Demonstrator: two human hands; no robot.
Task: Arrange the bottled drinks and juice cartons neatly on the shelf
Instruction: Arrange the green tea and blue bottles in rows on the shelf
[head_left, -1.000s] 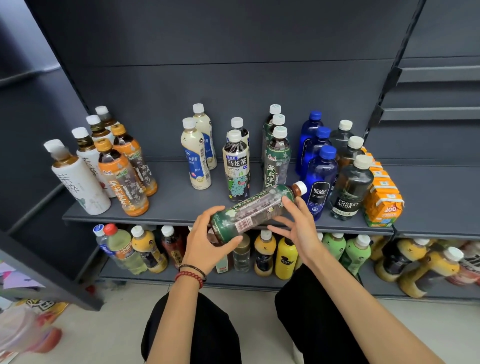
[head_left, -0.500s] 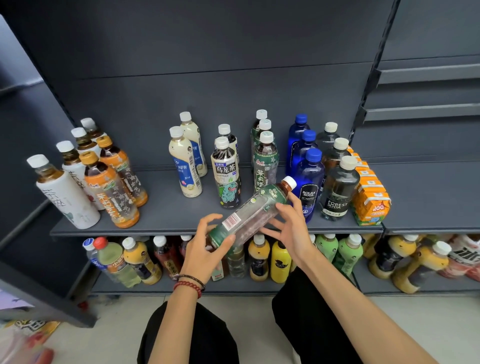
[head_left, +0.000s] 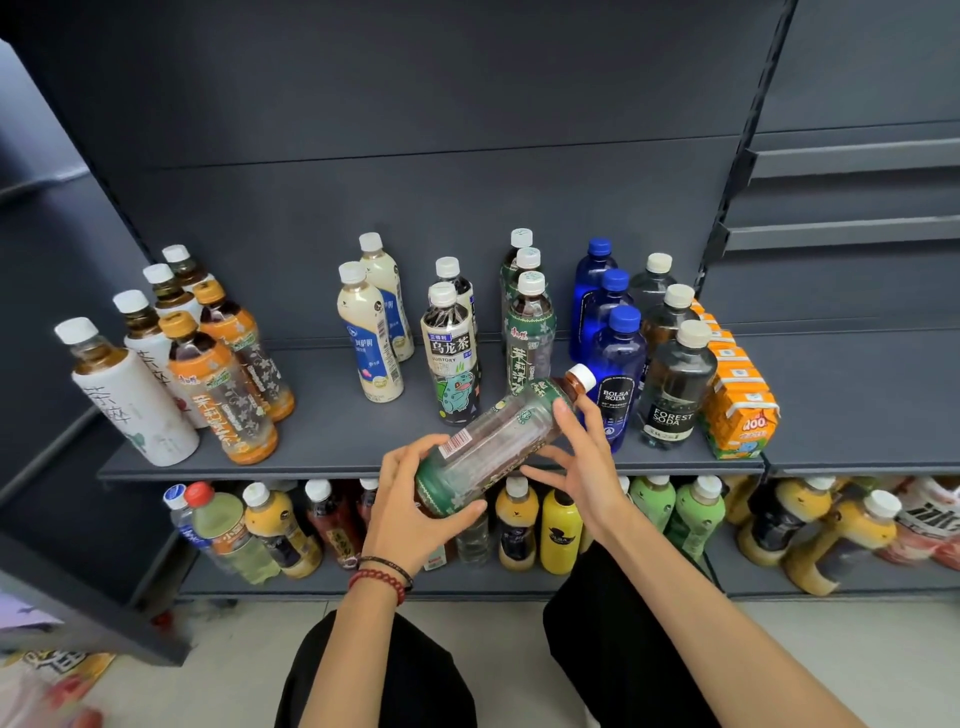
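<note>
Over the front edge of the upper shelf (head_left: 332, 452), at the centre of my view, the green tea bottle (head_left: 493, 441) is held tilted in the air, with its white cap pointing to about 2 o'clock, its base to 8 o'clock and its barcode turned up. I see the left hand (head_left: 410, 512) wrapped round the base, fingers curled over the top and thumb beneath. The right hand (head_left: 584, 462) holds the shoulder end between spread fingers and thumb, its index finger up near the neck. Beaded bracelets (head_left: 382, 574) circle the left wrist. At 12 o'clock from the bottle, a row of three matching green tea bottles (head_left: 530, 332) stands upright, running back toward the rear panel. Just at 11 o'clock stand two oolong bottles (head_left: 451, 358), and further toward 10 o'clock two cream milk-tea bottles (head_left: 370, 338). At 2 o'clock, close beside the cap, is a file of blue soda bottles (head_left: 618, 374), then smoky clear soda bottles (head_left: 675, 389), then a line of orange juice cartons (head_left: 740, 410) against the shelf upright. Well apart at 9 o'clock, two orange-labelled bottles (head_left: 223, 384) stand beside a row of white-sleeved bottles (head_left: 130, 400). At 6 o'clock the lower shelf (head_left: 363, 584) carries mixed bottles, a plain yellow bottle (head_left: 558, 530) among them, partly hidden behind both hands.
</note>
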